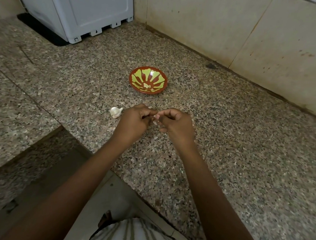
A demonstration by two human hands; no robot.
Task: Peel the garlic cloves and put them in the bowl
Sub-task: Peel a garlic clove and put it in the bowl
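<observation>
**Peeling a clove over the counter, bowl waiting beyond**

Nearest to me, both forearms reach out over the speckled brown-and-grey granite counter (227, 144), meeting in the middle so the two hands can work against each other. My left hand (132, 120) is curled in a narrow pinch, fingertips turned towards the right. My right hand (177, 124) is curled the same way, and between the two sits a small pale garlic clove with papery skin (155, 119), gripped from both sides. I judge this is the peeling step: one hand steadies while the other picks at the skin. Which hand does which I cannot tell.

Just beside the left hand, resting on the stone, is the white partly broken garlic bulb (115, 112), kept near so the next clove is within reach.

Farther off stands the small red-brown bowl with yellow-green petal pattern (136, 76), apart from the hands. A few pale pieces, likely peeled cloves, lie at its bottom.
</observation>
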